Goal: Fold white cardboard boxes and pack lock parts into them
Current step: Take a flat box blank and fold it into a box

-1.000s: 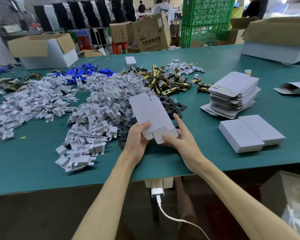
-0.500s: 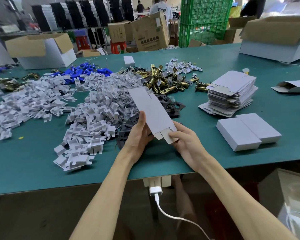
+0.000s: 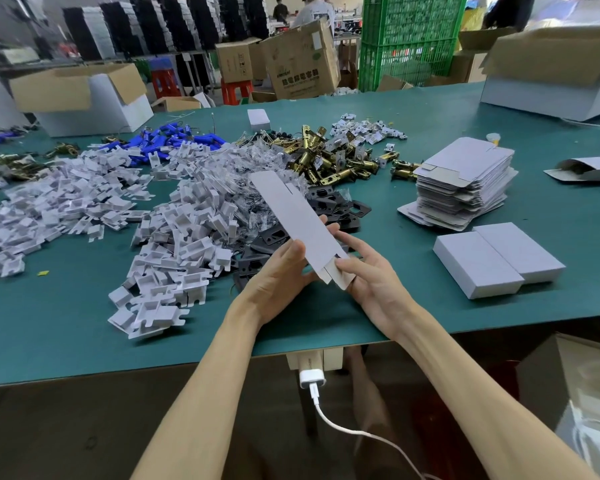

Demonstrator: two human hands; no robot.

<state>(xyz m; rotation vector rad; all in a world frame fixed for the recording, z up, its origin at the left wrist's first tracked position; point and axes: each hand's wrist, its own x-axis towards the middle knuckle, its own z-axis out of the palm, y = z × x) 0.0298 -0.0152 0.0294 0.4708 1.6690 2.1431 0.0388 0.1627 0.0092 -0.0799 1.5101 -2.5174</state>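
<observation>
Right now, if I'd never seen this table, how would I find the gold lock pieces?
On the green table, past its middle, behind the black plates and left of the stack of flat white cardboard, lies a heap of gold lock pieces. Unlike the white plastic heap and plates beside it, it shines like brass.

One wide-angle view looks out from the person's head, facing forward and tilted down across the green-covered worktop (image 3: 66, 327). Both bare forearms enter from the bottom edge. The left hand (image 3: 278, 282) and right hand (image 3: 374, 289) are close to the lens at centre frame, holding a flat white cardboard box blank (image 3: 291, 209). The worktop's near edge crosses the lower part, with floor visible beneath it. Stacked green plastic crates (image 3: 409, 39) and brown cardboard cartons (image 3: 298, 60) stand far off at the top. Straight edges bow toward the frame's sides.
</observation>
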